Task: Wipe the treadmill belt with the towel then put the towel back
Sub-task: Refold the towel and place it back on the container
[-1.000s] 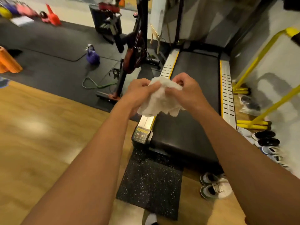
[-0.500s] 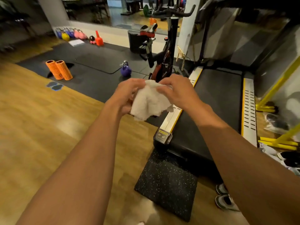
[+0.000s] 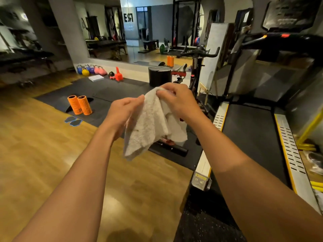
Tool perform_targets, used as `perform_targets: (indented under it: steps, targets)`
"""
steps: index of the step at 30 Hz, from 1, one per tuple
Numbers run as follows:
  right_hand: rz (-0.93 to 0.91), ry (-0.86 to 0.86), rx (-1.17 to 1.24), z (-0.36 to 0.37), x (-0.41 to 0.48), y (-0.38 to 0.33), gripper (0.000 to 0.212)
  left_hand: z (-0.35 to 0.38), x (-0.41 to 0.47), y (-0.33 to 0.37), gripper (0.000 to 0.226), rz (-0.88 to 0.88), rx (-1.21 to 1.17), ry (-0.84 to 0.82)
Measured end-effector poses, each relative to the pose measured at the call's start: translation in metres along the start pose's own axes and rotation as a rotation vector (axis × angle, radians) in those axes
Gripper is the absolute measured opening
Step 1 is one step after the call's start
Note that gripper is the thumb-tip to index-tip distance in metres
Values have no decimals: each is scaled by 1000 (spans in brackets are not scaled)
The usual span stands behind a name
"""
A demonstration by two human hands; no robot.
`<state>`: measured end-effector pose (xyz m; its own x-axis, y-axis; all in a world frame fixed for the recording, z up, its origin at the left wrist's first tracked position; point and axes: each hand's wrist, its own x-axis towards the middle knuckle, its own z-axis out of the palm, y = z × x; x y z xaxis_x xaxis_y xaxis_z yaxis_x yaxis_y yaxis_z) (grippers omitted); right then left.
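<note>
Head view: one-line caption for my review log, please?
Both hands, left and right, hold a white towel up beside the treadmill belt.

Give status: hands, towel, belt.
Left hand and right hand both grip the towel, held up in the air. Belt off to the right, untouched. Nothing on the belt.

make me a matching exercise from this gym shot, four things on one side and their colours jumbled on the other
Things:
1. towel
2. foam rollers
3. treadmill belt
4. frame beside the treadmill

Colours:
A. black
B. yellow
C. white
D. orange

Pairs: 1-C, 2-D, 3-A, 4-B
</note>
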<state>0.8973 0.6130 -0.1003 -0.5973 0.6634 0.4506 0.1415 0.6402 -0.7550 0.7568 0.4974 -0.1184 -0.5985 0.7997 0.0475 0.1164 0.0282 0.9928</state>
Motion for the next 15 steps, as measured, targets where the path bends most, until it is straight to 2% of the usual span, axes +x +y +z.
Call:
perform_targets:
  steps: [3, 6, 8, 11, 15]
  targets:
    - [56, 52, 58, 35, 38, -17, 18, -33, 30, 5, 69, 117, 226, -98]
    - [135, 57, 150, 71, 79, -28, 26, -47, 63, 2, 93, 193, 307, -235]
    - [172, 42, 186, 94, 109, -28, 26, -54, 92, -9, 80, 203, 324, -225]
    - [185, 1, 209, 120, 157, -17, 24, -75, 148, -30, 44, 185, 300, -139]
    - [183, -32, 240, 150, 240, 6, 26, -116, 236, -38, 19, 236, 283, -28]
